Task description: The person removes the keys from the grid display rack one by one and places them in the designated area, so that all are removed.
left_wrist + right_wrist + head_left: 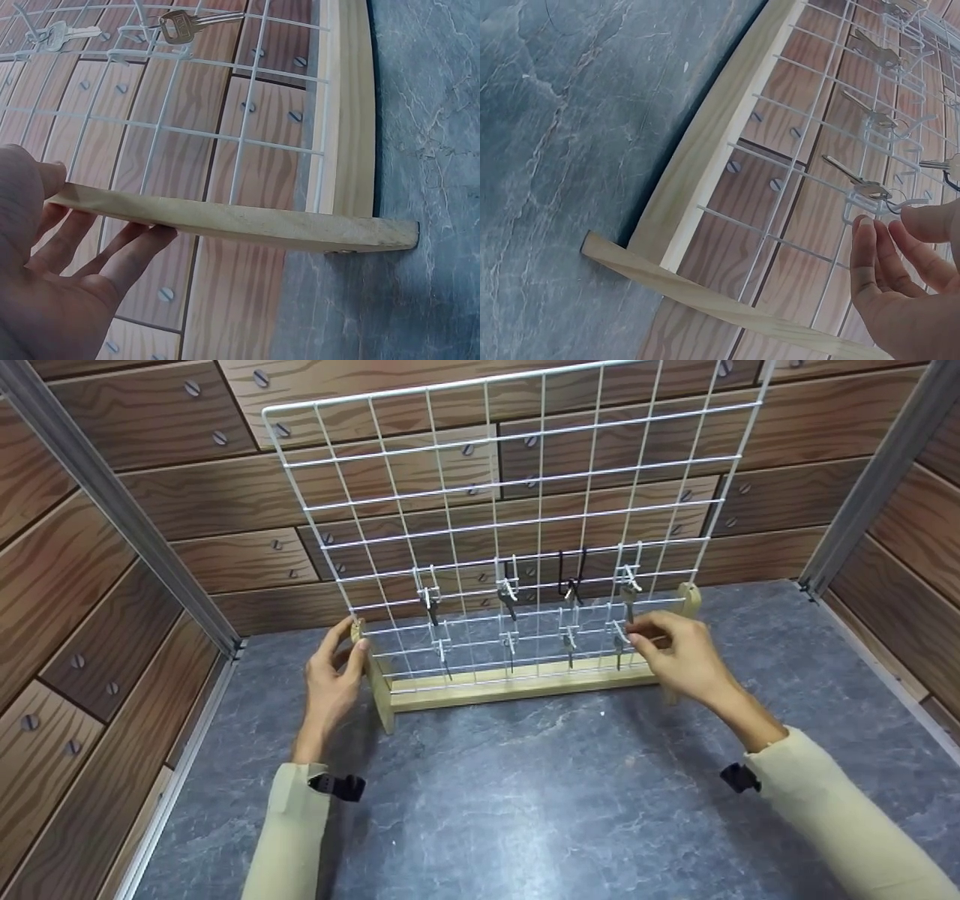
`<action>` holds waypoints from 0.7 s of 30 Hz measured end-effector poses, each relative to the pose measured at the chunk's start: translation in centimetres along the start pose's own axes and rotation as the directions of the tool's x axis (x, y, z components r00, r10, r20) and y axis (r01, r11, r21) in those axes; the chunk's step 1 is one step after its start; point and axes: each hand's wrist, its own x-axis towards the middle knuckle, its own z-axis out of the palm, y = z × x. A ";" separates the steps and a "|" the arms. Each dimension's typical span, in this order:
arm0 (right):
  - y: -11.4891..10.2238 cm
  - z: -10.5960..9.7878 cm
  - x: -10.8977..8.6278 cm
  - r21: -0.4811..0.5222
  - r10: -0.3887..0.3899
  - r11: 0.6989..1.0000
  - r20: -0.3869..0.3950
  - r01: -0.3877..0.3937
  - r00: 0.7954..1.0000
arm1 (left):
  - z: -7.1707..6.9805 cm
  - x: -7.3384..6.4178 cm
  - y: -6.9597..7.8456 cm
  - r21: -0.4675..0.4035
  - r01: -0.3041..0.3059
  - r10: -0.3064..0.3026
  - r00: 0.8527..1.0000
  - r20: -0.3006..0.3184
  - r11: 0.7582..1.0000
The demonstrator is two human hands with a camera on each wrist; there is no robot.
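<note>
Head view presents a white wire grid [540, 520] standing upright in a wooden stand [517, 687] of pale, bare wood. Eight keys hang from hooks in its lower part, in two rows of four. They are thin and metallic; most hooks are white, but a black hook [561, 574] stands in the upper row, towards five o'clock. The left hand [332, 679], at eight o'clock of the grid, holds the stand's left post [379, 690] between thumb and fingers. The right hand [679, 654], at four o'clock, has its fingertips beside the lower end key [619, 656] and its hook. The table [487, 817] is grey, with a marbled pattern.

Left wrist view shows the post, a flat board with visible grain, crossing from nine o'clock to four o'clock; the thumb and fingers lie on opposite sides of it. Towards eleven o'clock is a brownish key [178, 28], and at ten o'clock a silver key [56, 36]. Marks on their heads are too small for reading.

Right wrist view has the lower end key at three o'clock, silvery, hanging on its white hook. Thumb and bent fingers surround the hook's end; whether they grip it, I cannot tell. Similar keys follow towards two o'clock.
</note>
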 end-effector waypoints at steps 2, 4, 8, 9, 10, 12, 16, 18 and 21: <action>0.1 0.1 0.0 0.010 0.005 1.000 0.001 -0.005 1.000 | 0.0 0.0 0.0 -0.001 -0.003 0.003 1.000 -0.002 1.000; 0.1 0.2 0.0 0.019 0.009 1.000 0.000 -0.009 1.000 | 0.0 -0.1 0.0 0.001 -0.007 0.007 1.000 -0.006 1.000; 0.2 0.5 0.0 0.026 0.030 0.999 0.005 -0.030 1.000 | -0.1 -0.2 -0.1 0.006 -0.016 0.016 1.000 -0.012 1.000; 0.2 0.5 0.0 0.025 0.037 0.999 0.009 -0.038 0.999 | -0.1 -0.2 -0.1 0.009 -0.018 0.018 1.000 -0.012 1.000; 0.3 0.6 0.0 0.024 0.045 0.999 0.013 -0.045 0.999 | -0.1 -0.3 -0.1 0.010 -0.021 0.021 1.000 -0.012 1.000; 0.3 0.6 0.0 0.025 0.059 0.998 0.021 -0.060 0.998 | -0.1 -0.3 -0.2 0.014 -0.026 0.027 1.000 -0.010 1.000; 0.3 0.6 0.0 0.030 0.077 0.996 0.032 -0.078 0.996 | 0.0 -0.3 -0.2 0.025 -0.033 0.033 0.999 -0.005 0.999; 0.3 0.5 0.0 0.035 0.082 0.996 0.034 -0.083 0.996 | 0.0 -0.3 -0.2 0.030 -0.030 0.030 1.000 0.001 0.999; 0.1 0.4 0.1 0.050 0.086 0.995 0.034 -0.087 0.996 | 0.0 -0.2 -0.1 0.044 -0.023 0.022 1.000 0.006 0.999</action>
